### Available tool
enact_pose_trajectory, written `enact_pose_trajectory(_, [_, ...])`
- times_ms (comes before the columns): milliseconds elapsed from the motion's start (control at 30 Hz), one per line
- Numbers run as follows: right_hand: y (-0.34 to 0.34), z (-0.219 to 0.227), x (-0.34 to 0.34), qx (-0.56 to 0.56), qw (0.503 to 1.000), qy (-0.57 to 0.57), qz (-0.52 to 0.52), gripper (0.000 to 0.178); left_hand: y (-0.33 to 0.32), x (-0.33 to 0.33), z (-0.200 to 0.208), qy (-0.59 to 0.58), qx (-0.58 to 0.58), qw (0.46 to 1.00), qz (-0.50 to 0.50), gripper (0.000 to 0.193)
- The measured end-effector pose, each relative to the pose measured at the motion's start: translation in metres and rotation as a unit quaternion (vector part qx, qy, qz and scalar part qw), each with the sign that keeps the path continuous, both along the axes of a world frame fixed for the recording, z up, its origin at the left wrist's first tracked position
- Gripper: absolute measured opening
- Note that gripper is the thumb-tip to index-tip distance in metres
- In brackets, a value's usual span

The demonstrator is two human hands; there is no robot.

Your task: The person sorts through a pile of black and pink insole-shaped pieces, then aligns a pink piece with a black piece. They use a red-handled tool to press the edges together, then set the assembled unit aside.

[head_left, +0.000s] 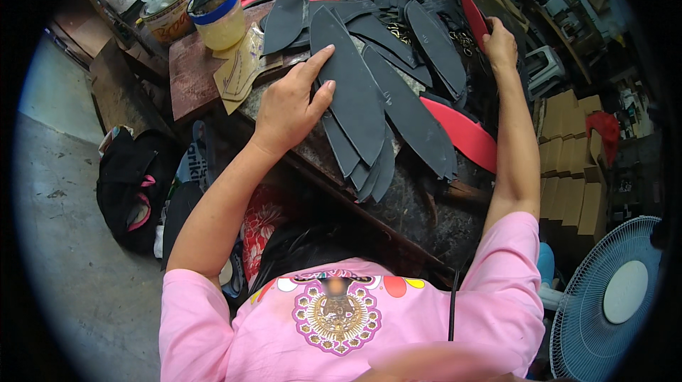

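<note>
So it's one head-mounted fisheye, sitting above the near side of the workbench (435, 234) and tipped forward and down at it — pretty close, with the wearer's own pink shirt (266, 336) filling the space on the bench's near side. Super wide too: you get floor (67, 218) left of the bench, a fan (625, 292) to its right, and everything bends toward the round edge.

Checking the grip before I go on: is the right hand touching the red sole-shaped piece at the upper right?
Touching: the head view shows the right hand with its fingers against the right edge of the red sole-shaped piece.
</note>
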State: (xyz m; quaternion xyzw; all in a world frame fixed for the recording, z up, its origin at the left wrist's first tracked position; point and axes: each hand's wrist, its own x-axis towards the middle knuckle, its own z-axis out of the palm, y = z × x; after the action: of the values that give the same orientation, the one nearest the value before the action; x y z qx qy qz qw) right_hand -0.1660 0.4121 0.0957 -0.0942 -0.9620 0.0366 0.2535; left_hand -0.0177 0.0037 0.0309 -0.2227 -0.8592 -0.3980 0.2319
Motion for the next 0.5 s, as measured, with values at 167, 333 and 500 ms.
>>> enact_pose_trajectory(167, [-0.058, 0.02, 0.062, 0.131, 0.982, -0.086, 0.103, 0.04, 0.0, 0.0, -0.001, -0.004, -0.006, 1.0, 0.005, 0.052])
enact_pose_trajectory(333, [-0.085, 0.014, 0.101, 0.129, 0.97, -0.08, 0.189, 0.041, 0.001, 0.002, -0.001, 0.003, -0.001, 1.0, 0.009, 0.051])
enact_pose_trajectory(500, [-0.035, 0.023, 0.071, 0.014, 0.991, 0.031, 0.133, 0.04, 0.002, 0.005, -0.003, 0.019, 0.0, 1.0, 0.012, 0.051])
